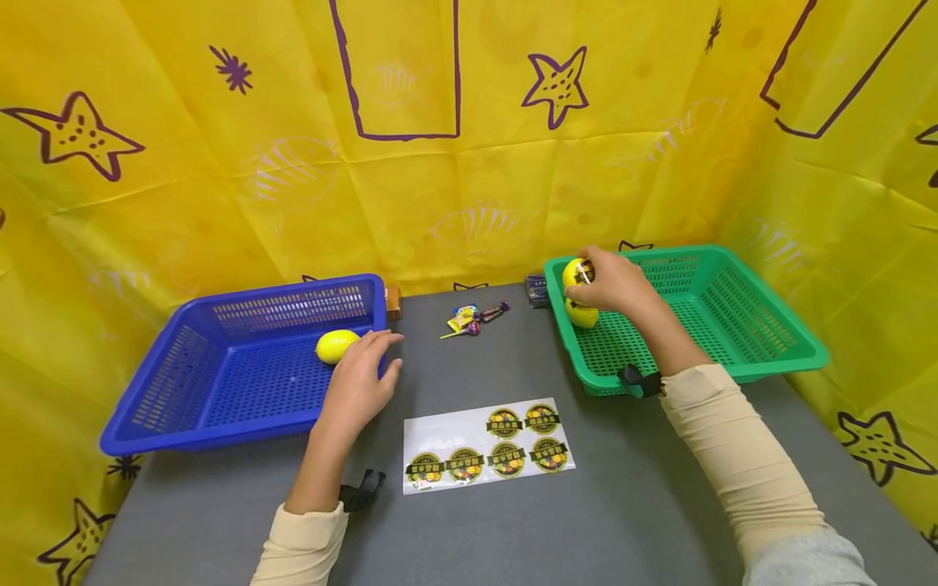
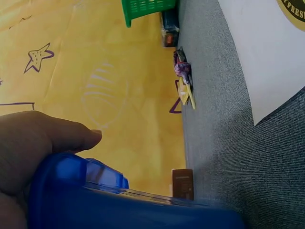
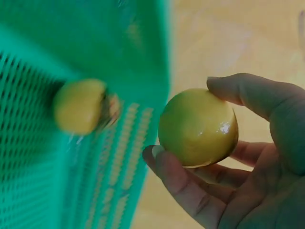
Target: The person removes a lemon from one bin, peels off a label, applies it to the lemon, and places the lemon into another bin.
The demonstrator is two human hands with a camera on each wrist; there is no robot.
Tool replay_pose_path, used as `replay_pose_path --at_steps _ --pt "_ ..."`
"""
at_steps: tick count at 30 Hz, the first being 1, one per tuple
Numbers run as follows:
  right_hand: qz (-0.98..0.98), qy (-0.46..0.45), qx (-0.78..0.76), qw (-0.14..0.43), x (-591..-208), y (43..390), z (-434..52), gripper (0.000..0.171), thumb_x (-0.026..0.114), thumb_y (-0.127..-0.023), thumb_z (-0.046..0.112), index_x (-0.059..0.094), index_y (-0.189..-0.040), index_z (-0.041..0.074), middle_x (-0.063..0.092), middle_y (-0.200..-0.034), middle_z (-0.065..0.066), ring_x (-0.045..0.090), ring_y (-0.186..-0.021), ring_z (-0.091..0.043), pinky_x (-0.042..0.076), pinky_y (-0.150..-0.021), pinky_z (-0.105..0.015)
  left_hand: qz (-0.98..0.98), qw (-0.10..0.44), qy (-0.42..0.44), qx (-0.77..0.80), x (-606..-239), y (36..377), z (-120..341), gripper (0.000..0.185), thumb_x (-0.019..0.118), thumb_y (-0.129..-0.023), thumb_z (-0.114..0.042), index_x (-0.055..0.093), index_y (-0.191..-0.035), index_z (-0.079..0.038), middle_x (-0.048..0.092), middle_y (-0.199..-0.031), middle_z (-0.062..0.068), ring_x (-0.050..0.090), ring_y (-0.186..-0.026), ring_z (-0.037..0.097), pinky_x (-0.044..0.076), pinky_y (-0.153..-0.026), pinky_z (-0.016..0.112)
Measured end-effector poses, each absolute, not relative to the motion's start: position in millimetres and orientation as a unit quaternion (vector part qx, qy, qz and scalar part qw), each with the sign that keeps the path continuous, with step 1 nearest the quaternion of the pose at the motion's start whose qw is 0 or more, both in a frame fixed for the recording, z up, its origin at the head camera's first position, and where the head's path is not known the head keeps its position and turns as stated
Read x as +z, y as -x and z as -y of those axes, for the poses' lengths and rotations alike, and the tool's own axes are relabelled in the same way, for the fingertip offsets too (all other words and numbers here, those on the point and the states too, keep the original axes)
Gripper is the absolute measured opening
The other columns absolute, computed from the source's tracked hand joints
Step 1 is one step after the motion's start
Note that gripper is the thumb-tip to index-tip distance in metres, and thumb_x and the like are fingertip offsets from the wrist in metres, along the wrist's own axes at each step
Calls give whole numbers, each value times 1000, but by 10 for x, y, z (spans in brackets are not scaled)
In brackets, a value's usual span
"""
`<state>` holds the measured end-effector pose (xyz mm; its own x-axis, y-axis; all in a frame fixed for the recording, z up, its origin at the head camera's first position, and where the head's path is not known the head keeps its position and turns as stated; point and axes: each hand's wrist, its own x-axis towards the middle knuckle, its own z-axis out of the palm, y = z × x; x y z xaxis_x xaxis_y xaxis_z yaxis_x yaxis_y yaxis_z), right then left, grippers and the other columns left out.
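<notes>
My right hand [image 1: 618,282] pinches a yellow lemon [image 3: 198,126] between thumb and fingertips above the left end of the green basket [image 1: 769,358]. A dark round label shows on this lemon in the head view. Below it, a second labelled lemon [image 3: 78,107] lies inside that basket against the wall. My left hand [image 1: 361,382] is over the right side of the blue basket [image 1: 150,391], thumb and a finger spread apart. Just beyond its fingers, another lemon [image 1: 335,347] sits in the basket, partly covered by the hand.
Between the baskets lies a white sheet of round fruit stickers [image 1: 447,431] on the grey table [image 1: 469,537]. Farther back are wrapped candies [image 1: 469,319], a brown box [image 1: 394,303] and a dark packet [image 1: 537,291]. A yellow patterned cloth [image 1: 410,187] hangs behind.
</notes>
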<state>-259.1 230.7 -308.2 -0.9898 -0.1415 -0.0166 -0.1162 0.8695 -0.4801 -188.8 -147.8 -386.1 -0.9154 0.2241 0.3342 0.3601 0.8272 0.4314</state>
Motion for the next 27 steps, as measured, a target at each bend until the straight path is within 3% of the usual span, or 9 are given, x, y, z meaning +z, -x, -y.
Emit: replay_pose_path --at_steps 5,7,13,16,20,24,27 --pt "-972 30 -224 62 -3195 2831 -2588 53 69 -88 28 49 -127 -3 56 -103 -21 58 -66 -29 52 -56 -39 944 139 141 -264 -3909 1885 1512 36 66 -95 -9 64 -130 -3 54 -141 19 50 -128 41 38 -106 57" --pt "-973 18 -212 89 -3256 2906 -2666 56 70 -88 26 48 -128 -6 55 -107 -25 57 -68 -31 51 -55 -38 943 142 138 -268 -3912 1883 1513 36 66 -95 -10 64 -130 -3 54 -141 19 50 -128 41 37 -107 57" --pt "-950 -20 -237 203 -3486 3089 -2814 71 66 -92 10 28 -148 -12 38 -138 -38 54 -105 -47 54 -81 -50 943 145 132 -270 -3919 1884 1499 35 66 -95 -9 64 -129 -4 55 -141 18 49 -130 40 37 -108 56" --pt "-936 -39 -255 238 -3605 3142 -2870 73 63 -91 3 23 -150 -13 31 -144 -39 49 -114 -50 52 -88 -53 944 143 134 -266 -3933 1886 1478 34 65 -95 -9 65 -128 -4 55 -141 18 47 -133 40 36 -109 56" --pt "-934 -53 -259 240 -3702 3175 -2892 75 64 -89 -1 23 -150 -14 30 -144 -39 48 -114 -49 53 -85 -51 945 144 134 -262 -3947 1882 1457 32 65 -95 -8 66 -127 -5 55 -141 17 44 -136 39 35 -109 55" --pt "-944 -62 -247 211 -3725 3179 -2841 75 69 -89 3 25 -146 -17 37 -135 -39 51 -106 -45 54 -80 -47 945 140 132 -264 -3934 1878 1469 33 65 -95 -8 66 -127 -5 54 -142 17 43 -136 39 35 -110 55" --pt "-960 -54 -199 189 -3708 3177 -2788 71 75 -89 14 35 -137 -20 45 -127 -38 53 -103 -45 52 -83 -49 943 92 142 -285 -3842 1873 1525 37 66 -95 -10 63 -131 -4 50 -145 20 41 -137 41 32 -111 57"
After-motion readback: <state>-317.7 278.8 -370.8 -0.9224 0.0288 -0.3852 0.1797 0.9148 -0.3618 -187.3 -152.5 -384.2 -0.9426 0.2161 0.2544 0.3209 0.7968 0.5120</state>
